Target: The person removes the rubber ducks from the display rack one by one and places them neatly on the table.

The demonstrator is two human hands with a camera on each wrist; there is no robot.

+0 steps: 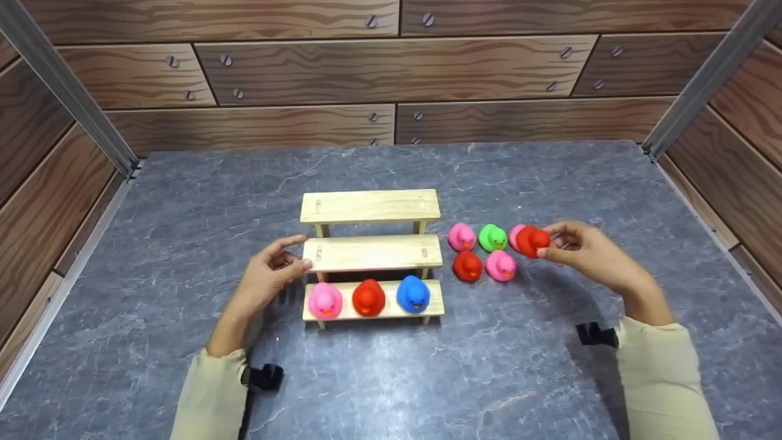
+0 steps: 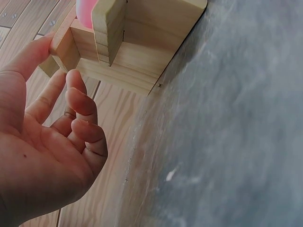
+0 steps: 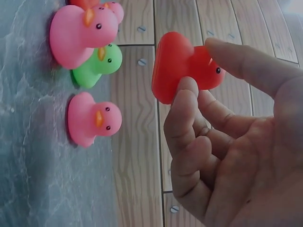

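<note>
My right hand [image 1: 588, 252] pinches a red rubber duck [image 3: 171, 66] between thumb and fingertips, lifted off the table, as the right wrist view shows. In the head view this duck partly covers a pink duck [image 1: 516, 232]. A three-step wooden stand [image 1: 372, 252] is in the middle. My left hand [image 1: 264, 275] holds the left end of its middle step, thumb at the front corner and index finger at the back one. On the lowest step sit a pink duck [image 1: 325, 301], a red duck [image 1: 368, 298] and a blue duck [image 1: 413, 294], in that order from the left.
Right of the stand, on the grey marbled table [image 1: 489, 366], sit another pink duck [image 1: 462, 237], a green duck [image 1: 492, 238], a red duck [image 1: 467, 266] and a pink duck [image 1: 501, 266]. Wood-patterned panels [image 1: 391, 70] enclose the back and sides.
</note>
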